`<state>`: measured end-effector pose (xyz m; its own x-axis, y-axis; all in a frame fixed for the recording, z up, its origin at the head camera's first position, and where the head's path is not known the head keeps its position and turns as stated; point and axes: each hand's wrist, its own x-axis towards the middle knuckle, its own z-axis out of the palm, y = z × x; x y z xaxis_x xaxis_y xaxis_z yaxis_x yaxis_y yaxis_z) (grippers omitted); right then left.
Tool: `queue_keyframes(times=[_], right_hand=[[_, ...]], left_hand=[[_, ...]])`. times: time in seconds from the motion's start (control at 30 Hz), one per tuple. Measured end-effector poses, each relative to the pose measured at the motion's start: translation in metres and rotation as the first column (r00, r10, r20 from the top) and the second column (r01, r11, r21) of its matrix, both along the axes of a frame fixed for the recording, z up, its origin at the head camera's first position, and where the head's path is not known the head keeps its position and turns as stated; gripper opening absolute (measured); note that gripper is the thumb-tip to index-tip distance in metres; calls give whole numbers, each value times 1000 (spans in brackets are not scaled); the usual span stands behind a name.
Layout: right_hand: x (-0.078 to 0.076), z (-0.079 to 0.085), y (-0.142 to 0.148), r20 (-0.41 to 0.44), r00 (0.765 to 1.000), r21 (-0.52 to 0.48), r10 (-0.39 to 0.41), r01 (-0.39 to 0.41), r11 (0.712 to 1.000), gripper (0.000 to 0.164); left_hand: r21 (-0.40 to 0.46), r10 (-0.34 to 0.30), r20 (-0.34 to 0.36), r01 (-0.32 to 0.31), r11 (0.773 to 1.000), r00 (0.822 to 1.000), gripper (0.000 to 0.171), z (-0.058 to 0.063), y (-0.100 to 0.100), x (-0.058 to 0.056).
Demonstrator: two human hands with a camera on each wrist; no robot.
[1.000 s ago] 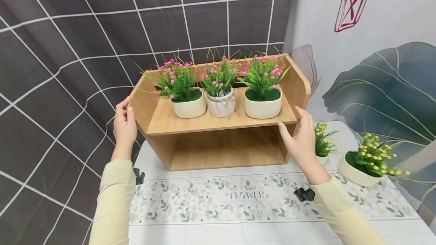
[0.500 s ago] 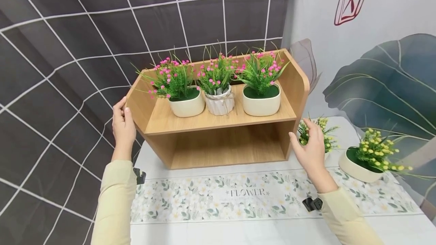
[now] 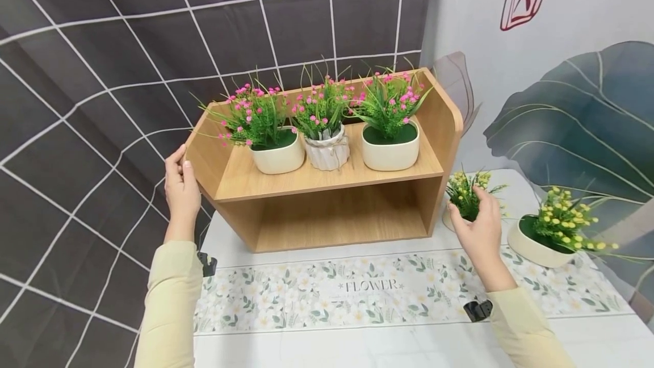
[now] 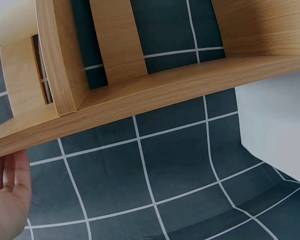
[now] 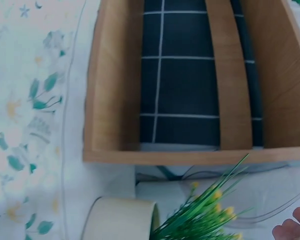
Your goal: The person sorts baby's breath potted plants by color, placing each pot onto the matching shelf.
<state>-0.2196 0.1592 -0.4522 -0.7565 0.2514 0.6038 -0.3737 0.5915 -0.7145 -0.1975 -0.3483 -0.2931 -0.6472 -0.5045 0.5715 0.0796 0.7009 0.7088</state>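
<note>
My left hand (image 3: 182,195) touches the outer face of the left side panel of a two-tier wooden shelf (image 3: 327,187). In the left wrist view, the fingers (image 4: 12,172) meet the panel's edge from outside. My right hand (image 3: 481,237) is beside a small potted plant with yellow flowers (image 3: 467,200), thumb and fingers spread apart and partly covering it. The right wrist view shows that plant's pale pot (image 5: 121,220) near the shelf's side, with the hand's fingertips (image 5: 290,230) apart from it.
On the upper shelf stand three pink-flowered plants: a left oval pot (image 3: 278,158), a white twine-tied pot (image 3: 328,152) and a right oval pot (image 3: 390,152). Another yellow-flowered plant (image 3: 554,229) stands at the right. A floral runner (image 3: 327,300) crosses the white table; a dark checked curtain (image 3: 230,33) hangs behind.
My right hand has left the shelf's right side and moved right and down to the nearer yellow-flowered plant. The left hand stays at the left panel. The head view has shifted slightly.
</note>
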Motion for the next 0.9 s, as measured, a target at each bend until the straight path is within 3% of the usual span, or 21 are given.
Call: queue_keyframes(times=[0.43, 0.9], right_hand=[[8, -27, 17, 112, 991, 1, -75, 75, 997, 58], [21, -59, 25, -22, 1000, 42, -18, 19, 999, 37]], left_hand=[[2, -2, -13, 2, 1000, 1000, 37, 1, 1, 0], [-19, 2, -11, -2, 1000, 1000, 37, 0, 1, 2]])
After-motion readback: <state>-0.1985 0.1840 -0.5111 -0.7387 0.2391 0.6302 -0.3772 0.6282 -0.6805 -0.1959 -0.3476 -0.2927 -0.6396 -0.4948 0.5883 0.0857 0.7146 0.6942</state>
